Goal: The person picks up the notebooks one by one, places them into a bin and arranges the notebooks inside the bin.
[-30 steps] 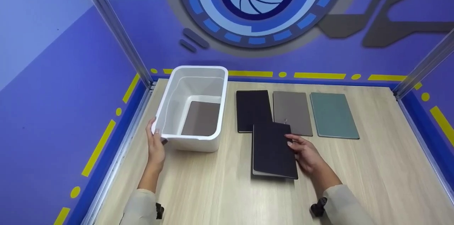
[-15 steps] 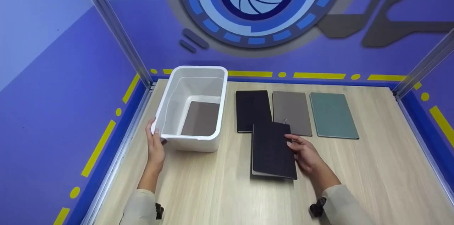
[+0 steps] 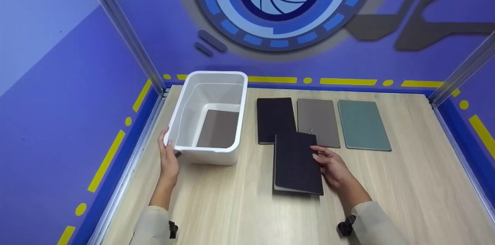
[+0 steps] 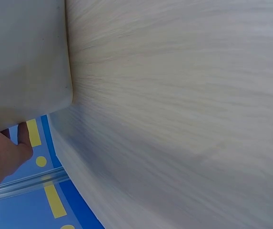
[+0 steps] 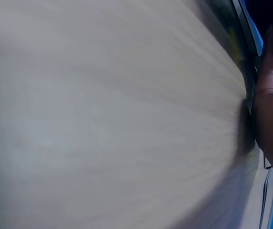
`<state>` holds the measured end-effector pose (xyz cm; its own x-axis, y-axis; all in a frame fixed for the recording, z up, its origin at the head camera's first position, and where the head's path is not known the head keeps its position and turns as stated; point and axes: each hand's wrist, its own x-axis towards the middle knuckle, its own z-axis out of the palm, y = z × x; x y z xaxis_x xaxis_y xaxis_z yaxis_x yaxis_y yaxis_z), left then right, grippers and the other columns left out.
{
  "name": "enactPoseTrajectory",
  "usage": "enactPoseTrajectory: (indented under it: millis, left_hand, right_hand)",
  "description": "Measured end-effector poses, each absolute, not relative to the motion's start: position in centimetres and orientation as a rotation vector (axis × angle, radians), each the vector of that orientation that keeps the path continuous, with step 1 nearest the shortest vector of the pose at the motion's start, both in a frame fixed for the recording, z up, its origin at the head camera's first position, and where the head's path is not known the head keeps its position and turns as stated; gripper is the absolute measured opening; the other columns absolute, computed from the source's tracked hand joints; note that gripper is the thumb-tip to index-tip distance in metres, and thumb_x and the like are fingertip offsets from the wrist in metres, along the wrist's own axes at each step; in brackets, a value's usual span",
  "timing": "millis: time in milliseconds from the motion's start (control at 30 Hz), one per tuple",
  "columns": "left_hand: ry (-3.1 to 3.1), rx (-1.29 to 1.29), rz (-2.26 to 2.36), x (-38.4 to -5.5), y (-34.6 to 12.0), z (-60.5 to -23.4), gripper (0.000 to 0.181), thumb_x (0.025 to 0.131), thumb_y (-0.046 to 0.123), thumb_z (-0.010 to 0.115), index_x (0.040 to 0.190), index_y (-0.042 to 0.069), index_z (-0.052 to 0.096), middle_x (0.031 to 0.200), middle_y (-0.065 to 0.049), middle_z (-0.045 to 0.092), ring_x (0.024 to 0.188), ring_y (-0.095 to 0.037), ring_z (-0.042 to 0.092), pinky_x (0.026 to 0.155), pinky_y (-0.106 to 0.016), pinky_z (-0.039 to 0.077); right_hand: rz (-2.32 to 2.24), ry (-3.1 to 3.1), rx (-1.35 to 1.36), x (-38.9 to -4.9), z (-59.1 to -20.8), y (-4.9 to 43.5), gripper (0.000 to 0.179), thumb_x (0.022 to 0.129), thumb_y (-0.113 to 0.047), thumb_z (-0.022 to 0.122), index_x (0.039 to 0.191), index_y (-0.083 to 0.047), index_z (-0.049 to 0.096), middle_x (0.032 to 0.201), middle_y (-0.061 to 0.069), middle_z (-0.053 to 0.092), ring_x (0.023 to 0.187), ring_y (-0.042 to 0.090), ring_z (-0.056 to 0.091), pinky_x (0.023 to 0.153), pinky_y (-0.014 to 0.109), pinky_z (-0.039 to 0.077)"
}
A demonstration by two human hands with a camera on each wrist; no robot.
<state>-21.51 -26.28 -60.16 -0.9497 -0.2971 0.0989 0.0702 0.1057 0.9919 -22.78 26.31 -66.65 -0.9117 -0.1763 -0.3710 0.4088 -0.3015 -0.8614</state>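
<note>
In the head view, my right hand (image 3: 335, 167) grips a black notebook (image 3: 297, 164) by its right edge. The notebook is tilted, with pale page edges along its bottom and a shadow beneath it. It overlaps the corners of a second black notebook (image 3: 275, 119) and a grey-brown notebook (image 3: 318, 119) lying behind. My left hand (image 3: 169, 160) holds the near left corner of a white plastic bin (image 3: 209, 155), fingers along its outer side and thumb at the rim. A flat grey-brown notebook (image 3: 219, 129) lies inside the bin. The left wrist view shows that hand (image 4: 5, 155) against the bin's underside edge.
A green notebook (image 3: 364, 125) lies at the right end of the row on the wooden table (image 3: 247, 210). Blue printed walls (image 3: 127, 40) with metal corner posts border the table at the back and sides. The bin stands at the back left.
Almost nothing has moved. Both hands keep their places on the bin and the black notebook; the head view has shifted very slightly.
</note>
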Motion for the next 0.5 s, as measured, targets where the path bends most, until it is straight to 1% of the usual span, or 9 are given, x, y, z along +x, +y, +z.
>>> enactPoseTrajectory:
  millis: [167, 400, 500]
  left_hand:
    - [-2.117, 0.217, -1.913, -21.44, -26.30, -60.16, 0.054, 0.116, 0.026, 0.023, 0.170, 0.020, 0.015, 0.168, -0.014, 0.028, 0.149, -0.029, 0.034, 0.117, -0.039, 0.028]
    - [-2.112, 0.213, -1.949, -21.53, -26.37, -60.10, 0.055, 0.117, 0.029, 0.023, 0.170, 0.021, 0.013, 0.168, -0.014, 0.028, 0.151, -0.030, 0.034, 0.119, -0.040, 0.028]
    - [-2.119, 0.220, -1.959, -21.41, -26.37, -60.08, 0.055, 0.117, 0.030, 0.022, 0.170, 0.022, 0.012, 0.169, -0.014, 0.027, 0.151, -0.031, 0.033, 0.121, -0.045, 0.028]
  right_hand:
    - [-2.238, 1.598, 0.283, -22.72, -66.50, 26.35, 0.034, 0.107, -0.007, 0.058, 0.138, -0.017, 0.067, 0.112, -0.008, 0.073, 0.100, 0.008, 0.073, 0.086, 0.027, 0.060]
    - [-2.263, 1.583, 0.282, -22.79, -66.45, 26.30, 0.036, 0.107, -0.001, 0.053, 0.135, -0.017, 0.068, 0.110, -0.007, 0.074, 0.097, 0.008, 0.073, 0.085, 0.028, 0.060]
    - [-2.257, 1.580, 0.285, -22.80, -66.47, 26.33, 0.036, 0.107, -0.001, 0.053, 0.134, -0.019, 0.069, 0.109, -0.007, 0.073, 0.096, 0.007, 0.072, 0.084, 0.028, 0.060]
